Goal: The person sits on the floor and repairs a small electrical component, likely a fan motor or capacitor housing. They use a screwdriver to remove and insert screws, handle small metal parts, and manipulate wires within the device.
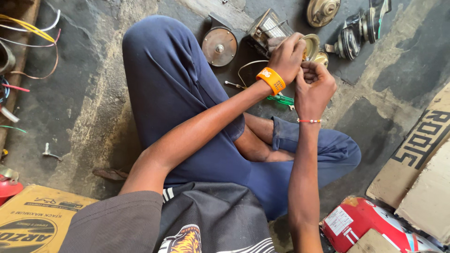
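Note:
I sit on a concrete floor with my legs folded in blue trousers. My left hand (287, 56), with an orange wristband, grips a round brass-coloured horn part (312, 47). My right hand (313, 86), with a thin red bead bracelet, is closed right beside it, fingers pinched against the same part near a small brass piece (321, 58). What the right fingers pinch is hidden. A green-handled screwdriver (281, 99) lies on the floor under my hands, next to a bent wire (246, 65).
A round disc horn (219, 46), a rectangular metal-cased unit (268, 29) and several more horn parts (349, 41) lie beyond my hands. Loose coloured wires (33, 33) at far left. Cardboard boxes (33, 222) at bottom left and right (422, 154); a red shell (361, 220).

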